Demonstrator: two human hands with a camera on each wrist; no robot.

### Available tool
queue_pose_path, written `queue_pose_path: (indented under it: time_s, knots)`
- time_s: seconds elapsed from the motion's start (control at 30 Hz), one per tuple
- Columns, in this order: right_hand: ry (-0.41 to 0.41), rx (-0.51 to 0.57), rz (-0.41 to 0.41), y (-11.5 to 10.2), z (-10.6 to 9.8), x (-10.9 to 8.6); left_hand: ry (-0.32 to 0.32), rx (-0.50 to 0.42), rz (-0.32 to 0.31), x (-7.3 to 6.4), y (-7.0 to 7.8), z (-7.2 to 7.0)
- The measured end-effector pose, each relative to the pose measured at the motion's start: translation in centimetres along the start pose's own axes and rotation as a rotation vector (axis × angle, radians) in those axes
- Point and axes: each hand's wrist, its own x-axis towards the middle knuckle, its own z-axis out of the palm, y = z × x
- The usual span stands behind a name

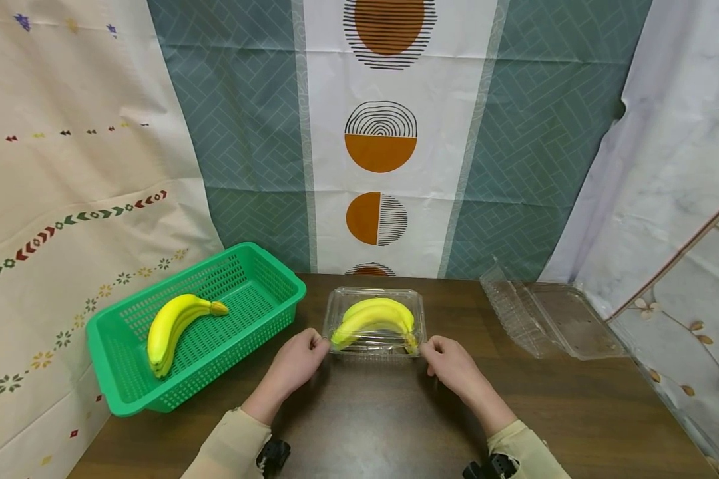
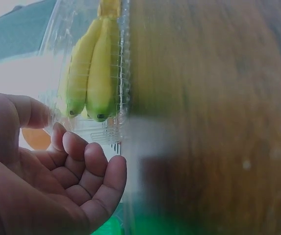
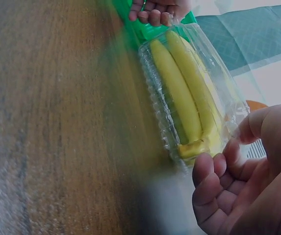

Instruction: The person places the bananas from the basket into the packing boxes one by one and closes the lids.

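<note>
A clear plastic clamshell container (image 1: pixel 374 291) with its lid down stands on the table, and a bunch of yellow bananas (image 1: pixel 379 317) lies inside. My left hand (image 1: pixel 299 357) pinches its near left corner between thumb and index finger. At the near right corner, my right hand (image 1: pixel 451 361) pinches the rim the same way. In the left wrist view the other fingers (image 2: pixel 95 159) of the left hand are loosely curled below the rim. The right wrist view shows the banana stems (image 3: pixel 193 148) close to the right hand.
To the left stands a green plastic basket (image 1: pixel 216 362) with another bunch of bananas (image 1: pixel 176 326) in it. An opened clear clamshell container (image 1: pixel 575 319) lies at the right on the brown wooden table (image 1: pixel 383 426). Patterned cloths (image 1: pixel 251 133) hang behind and at the sides.
</note>
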Motion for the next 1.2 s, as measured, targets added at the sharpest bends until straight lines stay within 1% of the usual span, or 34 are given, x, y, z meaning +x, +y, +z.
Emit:
queue_pose_path:
  time_s: [0.47, 0.8, 1.07, 1.2]
  knots:
    - [-0.002, 0.015, 0.002, 0.00, 0.03, 0.06, -0.013, -0.012, -0.008, 0.14, 0.14, -0.05]
    - [-0.001, 0.016, -0.002, -0.07, 0.04, 0.01, -0.017, -0.017, -0.032, 0.00, 0.30, -0.16]
    - [0.002, -0.010, 0.015, 0.01, -0.01, -0.11, -0.029, -0.004, -0.036, 0.04, 0.35, -0.19]
    - [-0.004, 0.005, -0.021, 0.39, -0.23, 0.06, -0.026, 0.013, -0.031, 0.11, 0.25, -0.19]
